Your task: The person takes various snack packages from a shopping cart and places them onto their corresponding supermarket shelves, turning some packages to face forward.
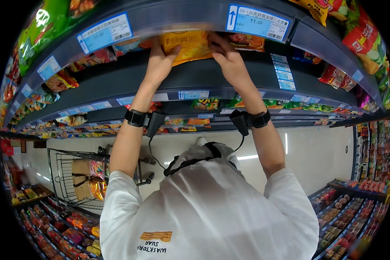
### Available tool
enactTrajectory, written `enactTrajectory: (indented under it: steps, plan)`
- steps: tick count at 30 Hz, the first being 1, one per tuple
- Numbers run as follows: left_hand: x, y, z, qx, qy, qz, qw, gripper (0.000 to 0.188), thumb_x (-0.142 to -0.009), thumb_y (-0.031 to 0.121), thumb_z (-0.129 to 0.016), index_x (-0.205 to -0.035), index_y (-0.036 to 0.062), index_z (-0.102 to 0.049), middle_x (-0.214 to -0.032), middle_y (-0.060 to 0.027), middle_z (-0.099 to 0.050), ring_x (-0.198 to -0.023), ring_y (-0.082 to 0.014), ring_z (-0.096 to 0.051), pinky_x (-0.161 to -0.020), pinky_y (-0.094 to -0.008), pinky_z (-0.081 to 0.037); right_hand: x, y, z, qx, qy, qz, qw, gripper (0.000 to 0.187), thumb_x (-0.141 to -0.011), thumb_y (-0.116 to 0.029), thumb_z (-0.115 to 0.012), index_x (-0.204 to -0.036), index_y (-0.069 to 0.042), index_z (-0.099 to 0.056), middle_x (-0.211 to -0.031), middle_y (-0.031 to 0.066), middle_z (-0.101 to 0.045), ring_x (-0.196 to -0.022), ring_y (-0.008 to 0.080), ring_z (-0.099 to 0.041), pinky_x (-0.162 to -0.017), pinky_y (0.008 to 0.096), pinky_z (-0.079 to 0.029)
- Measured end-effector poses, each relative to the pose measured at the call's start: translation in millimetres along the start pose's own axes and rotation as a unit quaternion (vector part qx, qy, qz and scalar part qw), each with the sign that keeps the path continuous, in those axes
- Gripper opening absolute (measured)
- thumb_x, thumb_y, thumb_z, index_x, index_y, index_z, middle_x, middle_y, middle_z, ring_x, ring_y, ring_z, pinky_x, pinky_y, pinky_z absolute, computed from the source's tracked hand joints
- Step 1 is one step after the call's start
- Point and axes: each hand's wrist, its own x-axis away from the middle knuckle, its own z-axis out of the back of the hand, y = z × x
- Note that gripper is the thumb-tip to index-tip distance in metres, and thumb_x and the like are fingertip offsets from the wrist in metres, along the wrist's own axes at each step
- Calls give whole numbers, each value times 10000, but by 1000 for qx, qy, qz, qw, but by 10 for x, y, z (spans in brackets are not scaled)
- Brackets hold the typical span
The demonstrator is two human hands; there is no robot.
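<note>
While both arms reach up, the left hand (160,60) and right hand (229,58) grip a yellow snack bag (190,45).
It sits on the dark shelf (195,76), fingers closed around its sides, beneath a blue price tag (258,21).

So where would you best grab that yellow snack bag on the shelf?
By its two side edges, coming from the open shelf front. The yellow snack bag lies flat, facing out, and the left hand and right hand already pinch it that way.
</note>
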Motion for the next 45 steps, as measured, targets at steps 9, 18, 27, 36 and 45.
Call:
enactTrajectory:
  steps: [9, 18, 27, 36, 45]
  plan:
    - [-169, -381, 52, -76, 0, 16, 997, 375, -934, 19, -602, -1286, -27, -480, -1209, -163, -602, -1130, -245, -581, -984, -327, -423, 68, 70, 63, 162, -26, 7, 986, 446, -976, -118, -532, -1406, -18, -466, -1406, 167, -500, -1263, 278, -520, -1025, 359, -441]
    - [-133, -583, 125, -129, 39, 50, 990, 209, -930, 80, -582, -1093, -39, -636, -1084, -178, -678, -1012, -277, -633, -895, -364, -476, 94, 63, -115, 186, -27, 10, 982, 497, -960, -209, -573, -1375, 41, -464, -1426, 251, -461, -1281, 404, -477, -1025, 423, -429]
    - [-266, -773, 145, -330, -9, 23, 944, 212, -974, 174, -561, -1053, -13, -621, -1042, -130, -652, -957, -225, -594, -849, -370, -480, 43, 165, -81, 184, -6, -2, 983, 346, -949, -202, -586, -1203, 32, -568, -1202, 240, -598, -1126, 415, -548, -979, 445, -424]
    - [-366, -870, 26, -312, -2, 29, 950, 194, -938, 153, -589, -1051, 10, -654, -1046, -150, -665, -953, -281, -616, -830, -405, -495, 53, 201, -44, 151, -34, -51, 987, 381, -936, -186, -583, -1255, 15, -527, -1256, 258, -558, -1170, 452, -509, -995, 473, -423]
    - [-285, -858, -14, -355, -16, 28, 934, 194, -916, 160, -596, -1028, 22, -673, -1011, -180, -671, -941, -347, -620, -829, -438, -494, 110, 151, -70, 150, -34, -66, 986, 281, -938, -179, -584, -1125, 30, -597, -1099, 251, -633, -1014, 450, -586, -877, 479, -475]
